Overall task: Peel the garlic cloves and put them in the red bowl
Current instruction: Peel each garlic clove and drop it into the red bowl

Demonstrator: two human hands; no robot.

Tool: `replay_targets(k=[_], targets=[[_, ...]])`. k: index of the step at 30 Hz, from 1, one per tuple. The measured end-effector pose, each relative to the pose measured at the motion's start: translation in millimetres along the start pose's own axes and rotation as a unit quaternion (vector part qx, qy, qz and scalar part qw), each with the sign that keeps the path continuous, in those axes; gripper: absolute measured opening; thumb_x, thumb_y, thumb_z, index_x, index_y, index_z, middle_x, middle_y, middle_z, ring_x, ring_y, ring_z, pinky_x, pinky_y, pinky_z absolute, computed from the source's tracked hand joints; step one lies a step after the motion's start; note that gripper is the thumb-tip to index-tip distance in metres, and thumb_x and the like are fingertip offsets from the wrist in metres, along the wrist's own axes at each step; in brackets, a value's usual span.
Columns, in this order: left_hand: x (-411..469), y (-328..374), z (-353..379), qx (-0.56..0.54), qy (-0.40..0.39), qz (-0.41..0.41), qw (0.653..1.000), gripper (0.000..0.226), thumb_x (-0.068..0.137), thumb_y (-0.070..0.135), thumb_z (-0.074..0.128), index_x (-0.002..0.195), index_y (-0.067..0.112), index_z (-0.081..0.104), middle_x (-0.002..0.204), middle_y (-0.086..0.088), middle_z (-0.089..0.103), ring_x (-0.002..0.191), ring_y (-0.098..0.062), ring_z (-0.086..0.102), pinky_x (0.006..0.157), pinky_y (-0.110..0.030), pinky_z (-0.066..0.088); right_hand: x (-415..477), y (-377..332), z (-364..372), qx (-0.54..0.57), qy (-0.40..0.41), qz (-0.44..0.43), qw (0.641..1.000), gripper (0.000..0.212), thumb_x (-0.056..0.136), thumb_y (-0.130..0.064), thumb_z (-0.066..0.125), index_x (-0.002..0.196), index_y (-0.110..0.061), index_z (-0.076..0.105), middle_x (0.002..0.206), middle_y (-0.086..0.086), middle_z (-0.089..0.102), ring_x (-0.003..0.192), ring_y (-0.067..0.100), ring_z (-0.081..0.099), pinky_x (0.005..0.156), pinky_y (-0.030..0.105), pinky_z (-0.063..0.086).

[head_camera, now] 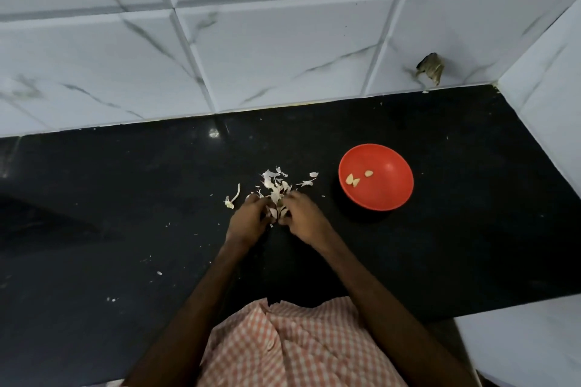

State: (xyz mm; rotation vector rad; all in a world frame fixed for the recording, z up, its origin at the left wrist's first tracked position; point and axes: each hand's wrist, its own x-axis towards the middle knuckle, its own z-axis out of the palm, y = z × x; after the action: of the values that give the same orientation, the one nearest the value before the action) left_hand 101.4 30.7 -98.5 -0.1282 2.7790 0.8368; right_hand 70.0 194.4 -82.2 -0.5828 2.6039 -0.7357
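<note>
While both hands meet near the middle of the black countertop (110,185), their fingers curl in on a small cluster of unpeeled garlic cloves (276,213) between them. The left hand (248,220) closes on the cluster from its left side and the right hand (303,217) from its right, fingertips pinched together on the pale skin. How many cloves are in the cluster cannot be told, since the fingers cover part of it.

Just beyond the hands, toward the back edge of the countertop, lies a loose heap of white skins (273,184) – thin, curled flakes, a few strayed off toward the right. To the left of the heap, apart from it, lies a bare garlic stalk (234,196) with its knobbly base nearest the front edge.

The red bowl (393,188) stands to the right of the hands, well short of the back right corner and clear of the skins. Three peeled cloves (353,181) lie on its floor, two touching and one just beside them.

A few tiny white flakes (159,273) dot the countertop nearer the front left. A white marbled tiled wall (283,41) rises along the back edge, and a dark scrap (430,67) hangs on it near the back right corner. At the front edge, between the forearms, shows a pink-and-white checked cloth (298,345).
</note>
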Motion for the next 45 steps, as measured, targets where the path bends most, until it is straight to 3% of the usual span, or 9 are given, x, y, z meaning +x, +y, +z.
replay_targets(k=[7,17,21,25,29,33,36,39,45], targets=[[-5,-4,-6,-0.025,0.028,-0.020,0.999,0.020,0.084,0.033,0.078,0.100,0.026,0.067,0.102,0.008,0.063,0.094,-0.013,0.062,0.078,-0.033,0.050,3,14,12,0.008,0.070,0.015,0.997,0.016,0.093,-0.008,0.067,0.109,-0.011,0.071,0.114,0.006,0.062,0.104,0.025,0.062,0.088,0.032,0.045],[-10,-5,-7,-0.101,0.085,-0.065,0.989,0.015,0.091,0.045,0.070,0.090,0.030,0.068,0.088,0.016,0.071,0.085,-0.006,0.066,0.078,-0.033,0.052,5,0,6,0.119,0.136,-0.006,0.983,0.011,0.094,-0.012,0.067,0.102,-0.009,0.075,0.102,0.005,0.071,0.094,0.017,0.065,0.086,0.029,0.050],[-13,-5,-10,-0.149,0.099,-0.106,0.978,0.012,0.088,0.042,0.075,0.086,0.033,0.067,0.084,0.019,0.069,0.086,-0.005,0.067,0.078,-0.030,0.051,3,9,11,0.116,0.094,-0.014,0.989,0.013,0.090,-0.009,0.072,0.102,-0.012,0.074,0.104,0.002,0.066,0.094,0.016,0.065,0.089,0.034,0.053],[-15,-11,-10,-0.150,0.096,-0.118,0.977,0.014,0.086,0.043,0.077,0.090,0.035,0.066,0.088,0.018,0.069,0.087,-0.004,0.065,0.077,-0.030,0.052,-1,13,22,0.011,0.010,-0.027,1.000,0.023,0.088,-0.015,0.075,0.110,-0.018,0.071,0.114,0.001,0.060,0.107,0.018,0.060,0.091,0.036,0.051],[-18,-12,-10,-0.118,0.074,-0.085,0.987,0.021,0.092,0.034,0.072,0.112,0.033,0.065,0.099,0.019,0.068,0.093,-0.002,0.065,0.077,-0.028,0.048,-2,13,26,0.017,0.069,0.001,0.997,0.015,0.092,-0.023,0.072,0.105,-0.016,0.072,0.110,-0.002,0.062,0.104,0.013,0.058,0.087,0.029,0.046],[-16,-9,-12,-0.206,0.064,-0.014,0.976,0.021,0.092,0.023,0.073,0.110,0.032,0.068,0.099,0.014,0.069,0.082,-0.001,0.064,0.074,-0.025,0.051,-5,6,27,0.263,0.151,0.074,0.950,0.006,0.087,-0.014,0.078,0.087,-0.019,0.074,0.084,-0.012,0.069,0.078,0.000,0.064,0.076,0.021,0.051],[-15,-5,-9,-0.277,0.056,0.016,0.959,0.022,0.086,0.014,0.078,0.101,0.030,0.074,0.094,0.012,0.073,0.083,-0.002,0.065,0.077,-0.022,0.051,-4,-1,26,0.345,0.133,0.099,0.924,0.008,0.091,-0.005,0.071,0.091,-0.012,0.074,0.081,-0.007,0.071,0.066,0.001,0.064,0.060,0.022,0.054],[-13,-2,-9,-0.305,0.075,0.012,0.949,0.012,0.085,0.011,0.079,0.095,0.016,0.077,0.090,0.009,0.075,0.084,0.003,0.066,0.073,-0.011,0.046,-2,-2,22,0.351,0.132,0.088,0.923,0.008,0.092,0.000,0.069,0.098,0.000,0.074,0.089,0.002,0.072,0.071,0.008,0.068,0.056,0.022,0.056],[-11,-2,-13,-0.322,0.063,0.002,0.945,0.009,0.083,0.005,0.079,0.086,0.010,0.073,0.083,0.006,0.073,0.072,0.009,0.064,0.068,-0.007,0.044,4,-5,15,0.254,0.128,0.073,0.956,0.003,0.090,-0.009,0.073,0.087,-0.009,0.072,0.079,-0.008,0.068,0.063,0.011,0.064,0.063,0.031,0.055]])
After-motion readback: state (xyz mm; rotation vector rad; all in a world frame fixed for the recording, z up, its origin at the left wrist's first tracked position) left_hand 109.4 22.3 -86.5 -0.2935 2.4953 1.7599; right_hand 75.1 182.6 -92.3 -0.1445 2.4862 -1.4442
